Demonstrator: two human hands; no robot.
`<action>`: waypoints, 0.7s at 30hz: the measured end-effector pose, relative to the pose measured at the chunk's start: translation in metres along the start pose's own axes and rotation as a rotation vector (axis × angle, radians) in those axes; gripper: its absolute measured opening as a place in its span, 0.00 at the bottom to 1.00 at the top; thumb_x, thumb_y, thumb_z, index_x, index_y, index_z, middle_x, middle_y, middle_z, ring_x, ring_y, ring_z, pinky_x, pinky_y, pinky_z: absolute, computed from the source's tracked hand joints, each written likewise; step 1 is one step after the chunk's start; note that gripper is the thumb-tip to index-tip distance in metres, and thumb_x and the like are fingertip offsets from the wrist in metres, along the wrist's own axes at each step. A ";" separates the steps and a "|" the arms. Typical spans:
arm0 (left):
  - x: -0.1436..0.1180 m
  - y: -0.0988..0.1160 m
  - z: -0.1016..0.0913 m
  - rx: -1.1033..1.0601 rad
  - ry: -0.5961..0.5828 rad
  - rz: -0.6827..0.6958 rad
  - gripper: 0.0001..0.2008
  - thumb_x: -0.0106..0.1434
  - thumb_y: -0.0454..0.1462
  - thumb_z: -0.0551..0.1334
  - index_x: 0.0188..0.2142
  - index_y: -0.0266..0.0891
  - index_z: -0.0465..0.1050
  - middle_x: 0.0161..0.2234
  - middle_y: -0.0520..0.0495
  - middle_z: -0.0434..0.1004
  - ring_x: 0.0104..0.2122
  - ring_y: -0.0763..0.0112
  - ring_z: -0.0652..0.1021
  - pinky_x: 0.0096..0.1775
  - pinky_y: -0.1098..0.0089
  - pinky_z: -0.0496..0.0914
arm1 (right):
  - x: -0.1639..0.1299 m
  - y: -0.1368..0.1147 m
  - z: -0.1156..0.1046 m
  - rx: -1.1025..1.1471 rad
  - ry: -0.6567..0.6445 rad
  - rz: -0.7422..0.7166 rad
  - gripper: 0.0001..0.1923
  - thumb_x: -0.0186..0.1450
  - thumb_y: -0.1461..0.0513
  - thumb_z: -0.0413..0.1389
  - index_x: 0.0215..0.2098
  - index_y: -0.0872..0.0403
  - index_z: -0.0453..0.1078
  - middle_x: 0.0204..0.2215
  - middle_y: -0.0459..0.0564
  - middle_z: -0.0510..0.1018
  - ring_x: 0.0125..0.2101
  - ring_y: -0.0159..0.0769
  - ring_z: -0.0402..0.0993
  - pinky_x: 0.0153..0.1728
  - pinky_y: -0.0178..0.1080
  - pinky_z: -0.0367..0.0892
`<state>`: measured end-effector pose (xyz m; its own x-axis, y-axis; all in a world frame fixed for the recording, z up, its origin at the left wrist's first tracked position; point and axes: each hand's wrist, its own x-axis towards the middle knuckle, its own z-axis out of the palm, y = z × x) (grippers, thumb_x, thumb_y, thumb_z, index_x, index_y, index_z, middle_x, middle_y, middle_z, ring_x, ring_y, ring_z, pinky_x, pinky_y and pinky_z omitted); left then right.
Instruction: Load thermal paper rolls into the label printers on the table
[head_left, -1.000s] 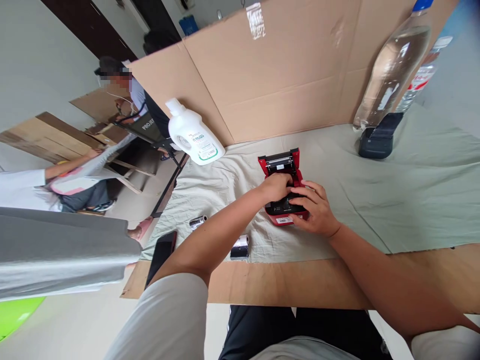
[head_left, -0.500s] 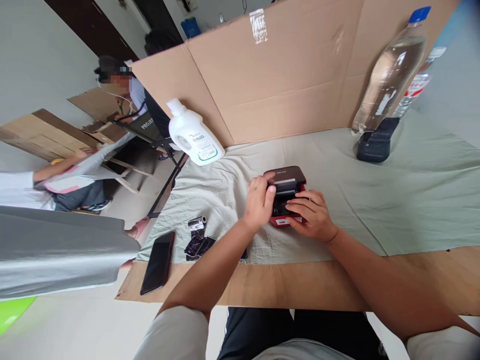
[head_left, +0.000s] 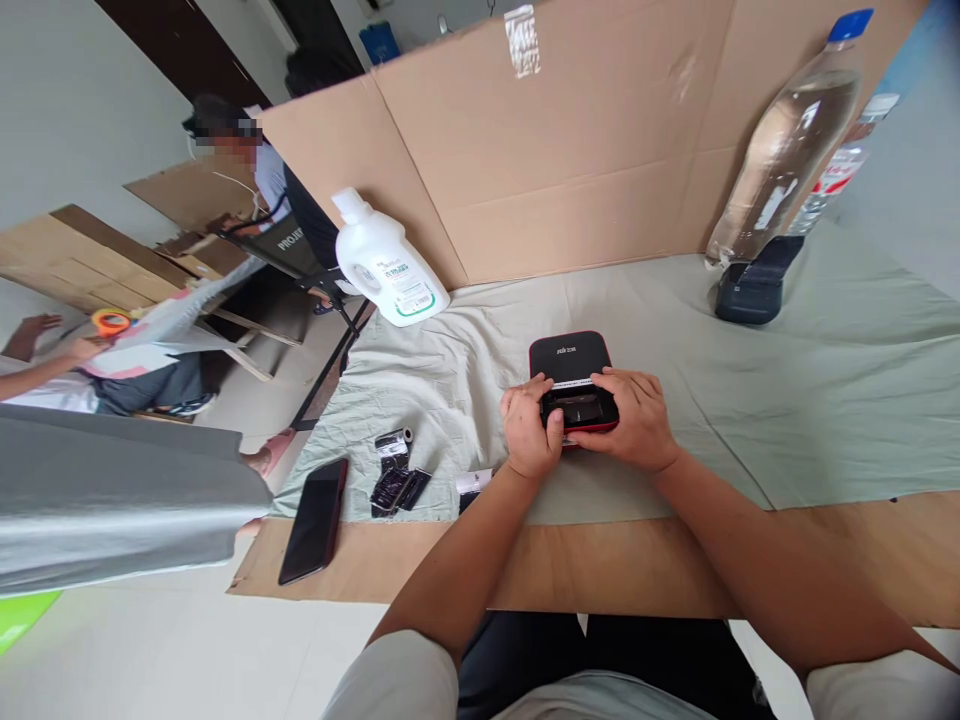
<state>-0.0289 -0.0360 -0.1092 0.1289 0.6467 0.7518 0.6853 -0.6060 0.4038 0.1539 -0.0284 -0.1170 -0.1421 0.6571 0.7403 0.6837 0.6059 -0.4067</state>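
Head view: a small red-and-black plastic label printer (head_left: 571, 372), lid down, lies at the centre of the pale green cloth (head_left: 825, 390), clasped at its near end by the left hand (head_left: 529, 432) at 9 o'clock and the right hand (head_left: 636, 420) at 3 o'clock, thumbs laid on top. Even pressure from both thumbs, with the body held flat, is judged best for seating the lid squarely. Black wrapper scraps (head_left: 396, 478) and a black phone (head_left: 315, 520) lie at 8 o'clock, a white plastic jug (head_left: 386, 265) at 11 o'clock.

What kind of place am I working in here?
Probably a makeshift indoor workroom: a table draped in cloth, cardboard screens as dividers, and other people at similar stations. Both hands hold a small red-and-black printer.
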 end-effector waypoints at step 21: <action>-0.001 0.001 -0.014 -0.799 -0.208 -0.788 0.35 0.63 0.48 0.60 0.68 0.50 0.54 0.69 0.50 0.59 0.69 0.60 0.59 0.68 0.58 0.56 | -0.011 0.009 0.017 0.305 -0.036 0.674 0.32 0.70 0.40 0.39 0.40 0.50 0.77 0.32 0.51 0.83 0.32 0.44 0.77 0.33 0.45 0.72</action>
<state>-0.0388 -0.0437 -0.1021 0.0322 0.9970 0.0710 -0.0143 -0.0706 0.9974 0.1496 -0.0225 -0.1382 0.2115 0.9418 0.2612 0.4024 0.1596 -0.9014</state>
